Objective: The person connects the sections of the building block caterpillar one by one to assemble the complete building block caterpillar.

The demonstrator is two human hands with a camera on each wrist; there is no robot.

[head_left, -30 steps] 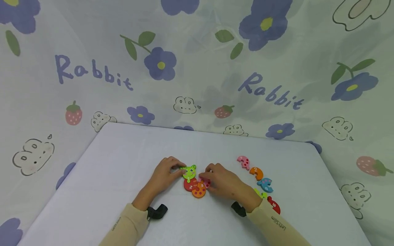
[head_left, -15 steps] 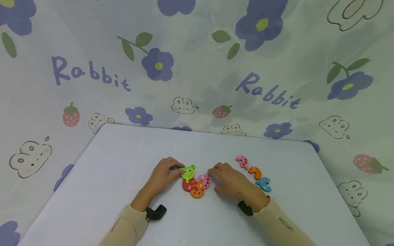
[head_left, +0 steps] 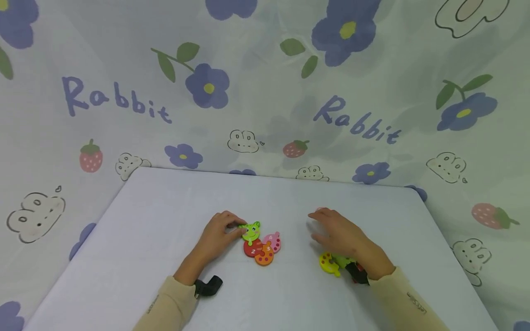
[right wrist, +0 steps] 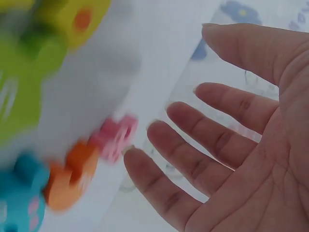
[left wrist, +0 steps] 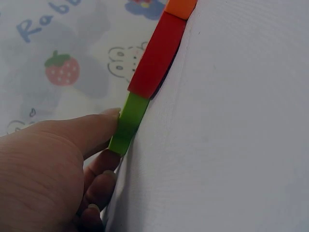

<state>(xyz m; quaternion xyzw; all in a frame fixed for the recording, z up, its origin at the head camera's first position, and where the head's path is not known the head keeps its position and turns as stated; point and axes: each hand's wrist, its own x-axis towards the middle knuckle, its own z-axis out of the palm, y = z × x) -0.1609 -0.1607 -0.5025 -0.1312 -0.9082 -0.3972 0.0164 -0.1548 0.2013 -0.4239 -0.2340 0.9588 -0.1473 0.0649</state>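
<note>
My left hand [head_left: 215,236] pinches the edge of a green smiling caterpillar-head puzzle piece [head_left: 251,232]. In the left wrist view the thumb touches that green piece [left wrist: 129,118], with fingertips at its lower end. Joined to the head are a red piece numbered 2 [head_left: 250,248], an orange piece numbered 3 [head_left: 264,257] and a pink piece numbered 4 [head_left: 274,241]. My right hand [head_left: 343,234], fingers spread and holding nothing, hovers over the loose pieces at the right. It hides most of them in the head view.
By the right hand lie a yellow piece [head_left: 328,264] and a green piece [head_left: 342,261]. The right wrist view shows pink [right wrist: 115,137], orange [right wrist: 70,183] and blue [right wrist: 19,198] pieces, blurred. A white cloth covers the table [head_left: 186,197]; a printed curtain [head_left: 256,92] hangs behind.
My right hand has left the pink piece numbered 4 and moved right, over the loose pieces, uncovering the yellow one. The left hand stays on the green head.
</note>
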